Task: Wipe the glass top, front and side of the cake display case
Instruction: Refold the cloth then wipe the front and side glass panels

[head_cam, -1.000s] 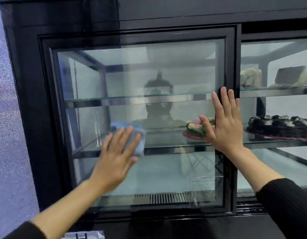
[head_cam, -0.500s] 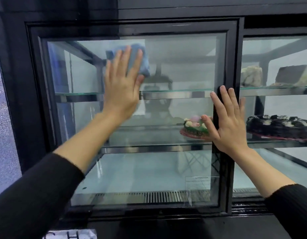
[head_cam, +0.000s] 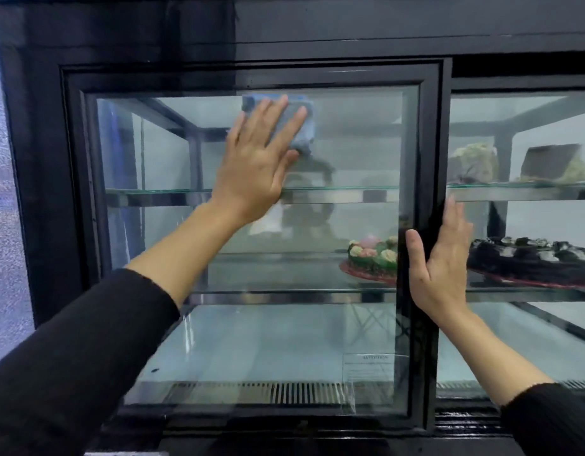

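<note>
Since half a second ago the left hand [head_cam: 256, 166], fingers spread flat on the cloth [head_cam: 304, 126], has slid right along the top of the front glass [head_cam: 350, 143] of the black case [head_cam: 38, 159]. The right hand [head_cam: 439, 268], fingers now straight and together, rests on the door frame [head_cam: 429, 143]. A pale wall [head_cam: 5, 225] lies left. Inside: two cakes [head_cam: 373, 258] [head_cam: 528, 258], two slices [head_cam: 475, 162] [head_cam: 554, 162].

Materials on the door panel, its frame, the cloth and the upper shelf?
Door panel: clear glossy glass; reflections, bevelled edge. Frame: black, semi-gloss, metal or plastic, cannot tell. Cloth: blue, matte, soft fabric, probably microfibre; bunches under the left hand. Upper shelf: glass, greenish edge, on metal-looking rail.
</note>
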Demonstrator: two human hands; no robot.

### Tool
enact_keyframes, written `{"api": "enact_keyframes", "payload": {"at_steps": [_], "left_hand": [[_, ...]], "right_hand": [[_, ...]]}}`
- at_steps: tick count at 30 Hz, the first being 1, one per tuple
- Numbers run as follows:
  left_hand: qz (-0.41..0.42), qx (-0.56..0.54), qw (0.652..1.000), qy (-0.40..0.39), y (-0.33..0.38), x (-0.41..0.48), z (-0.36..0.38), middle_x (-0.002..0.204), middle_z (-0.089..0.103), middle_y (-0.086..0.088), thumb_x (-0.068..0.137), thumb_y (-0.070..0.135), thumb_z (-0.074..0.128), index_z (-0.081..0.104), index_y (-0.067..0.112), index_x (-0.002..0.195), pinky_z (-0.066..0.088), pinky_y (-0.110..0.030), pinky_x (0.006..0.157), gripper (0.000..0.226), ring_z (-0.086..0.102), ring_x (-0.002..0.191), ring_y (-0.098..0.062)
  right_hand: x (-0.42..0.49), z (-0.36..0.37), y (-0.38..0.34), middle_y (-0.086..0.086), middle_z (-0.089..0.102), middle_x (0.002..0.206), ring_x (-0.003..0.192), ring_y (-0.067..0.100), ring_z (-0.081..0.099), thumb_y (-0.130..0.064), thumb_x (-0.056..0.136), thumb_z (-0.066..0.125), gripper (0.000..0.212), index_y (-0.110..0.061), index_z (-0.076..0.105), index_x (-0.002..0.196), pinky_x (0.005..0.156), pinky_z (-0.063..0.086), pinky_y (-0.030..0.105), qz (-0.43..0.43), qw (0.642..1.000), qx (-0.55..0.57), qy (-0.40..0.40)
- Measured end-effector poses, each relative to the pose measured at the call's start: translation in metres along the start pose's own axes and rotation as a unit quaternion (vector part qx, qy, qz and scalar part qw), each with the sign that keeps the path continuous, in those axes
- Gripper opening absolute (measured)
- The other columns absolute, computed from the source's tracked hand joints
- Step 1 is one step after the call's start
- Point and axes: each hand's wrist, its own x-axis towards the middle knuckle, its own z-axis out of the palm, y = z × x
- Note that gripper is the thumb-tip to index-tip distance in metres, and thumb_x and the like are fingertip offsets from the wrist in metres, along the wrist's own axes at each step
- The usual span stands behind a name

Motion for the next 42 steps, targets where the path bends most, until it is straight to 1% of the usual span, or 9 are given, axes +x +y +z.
{"api": "enact_keyframes", "payload": {"at_steps": [4,7,10,13,15,18,22,31,42], "left_hand": [[-0.027,-0.020,0.999,0.007,0.037,-0.031,0.019,0.162,0.019,-0.009,0.101,0.025,0.042,0.027,0.021,0.153,0.003,-0.044,0.120,0.054,0.012,0.150,-0.027],[0.187,-0.016,0.977,-0.099,0.083,-0.143,0.031,0.161,0.022,-0.010,0.091,0.017,0.055,0.029,0.021,0.153,0.008,-0.048,0.121,0.067,0.014,0.150,-0.029],[0.417,0.029,0.883,-0.215,0.093,-0.216,0.026,0.162,0.020,-0.001,0.084,0.018,0.058,0.024,0.024,0.154,0.006,-0.043,0.123,0.078,0.015,0.150,-0.020],[0.487,0.040,0.852,-0.186,0.074,-0.161,0.029,0.161,0.023,0.002,0.092,0.022,0.055,0.026,0.026,0.153,0.007,-0.042,0.123,0.068,0.016,0.150,-0.018],[0.416,0.043,0.900,-0.125,0.062,-0.085,0.031,0.159,0.028,-0.002,0.101,0.029,0.046,0.031,0.025,0.152,0.017,-0.045,0.121,0.053,0.022,0.148,-0.022],[0.166,0.024,0.984,-0.053,0.055,0.027,0.023,0.160,0.025,-0.008,0.104,0.035,0.030,0.029,0.022,0.152,0.009,-0.044,0.120,0.050,0.019,0.149,-0.027],[-0.052,0.008,0.999,-0.008,0.076,0.067,0.026,0.162,0.018,-0.007,0.103,0.037,0.026,0.023,0.023,0.154,0.000,-0.041,0.120,0.053,0.012,0.150,-0.027],[0.056,-0.024,0.994,-0.088,0.176,-0.162,0.055,0.158,0.031,-0.006,0.101,0.035,0.046,0.034,0.023,0.150,0.026,-0.050,0.117,0.052,0.024,0.147,-0.025],[-0.035,-0.047,0.972,-0.227,0.174,-0.362,0.033,0.164,0.011,0.001,0.088,0.006,0.065,0.021,0.026,0.154,0.013,-0.048,0.122,0.082,0.013,0.151,-0.021]], "right_hand": [[-0.001,-0.001,-0.002,-0.013,0.004,0.156,0.146,-0.004,-0.010,-0.045,0.100,0.033,0.071,-0.010,0.007,0.155,0.122,-0.007,0.028,0.003,1.000,0.012,-0.018],[-0.002,-0.002,-0.004,-0.014,0.005,0.155,0.137,-0.020,-0.018,-0.038,0.100,0.037,0.069,-0.010,0.008,0.155,0.122,-0.005,0.033,0.018,0.999,0.028,-0.026],[0.000,-0.003,-0.003,-0.012,0.008,0.157,0.143,-0.012,-0.010,-0.036,0.100,0.038,0.068,-0.009,0.009,0.155,0.123,-0.005,0.034,0.001,0.999,0.038,-0.024],[0.003,-0.003,0.003,-0.012,0.009,0.158,0.146,-0.009,-0.007,-0.038,0.100,0.038,0.068,-0.009,0.010,0.155,0.123,-0.008,0.032,-0.007,0.998,0.053,-0.030],[0.002,-0.003,0.008,-0.008,0.009,0.160,0.148,-0.003,-0.004,-0.041,0.099,0.036,0.070,-0.009,0.009,0.155,0.122,-0.009,0.030,-0.021,0.997,0.061,-0.036],[0.001,-0.006,0.014,-0.005,0.010,0.162,0.150,0.001,-0.001,-0.045,0.099,0.034,0.070,-0.012,0.008,0.156,0.122,-0.010,0.030,-0.024,0.996,0.074,-0.051],[-0.003,-0.013,0.015,-0.006,0.008,0.164,0.150,0.003,-0.004,-0.042,0.101,0.033,0.066,-0.017,0.006,0.156,0.122,-0.010,0.033,-0.012,0.993,0.086,-0.080],[-0.099,-0.019,0.027,-0.007,0.008,0.163,0.152,0.013,0.008,-0.029,0.102,0.039,0.063,-0.017,0.007,0.155,0.123,0.003,0.047,0.027,0.992,0.068,-0.099],[-0.286,0.006,0.006,0.002,-0.007,0.165,0.152,0.022,-0.003,-0.042,0.100,0.032,0.067,-0.016,0.007,0.156,0.118,0.001,0.061,-0.069,0.938,-0.167,-0.295]]}}
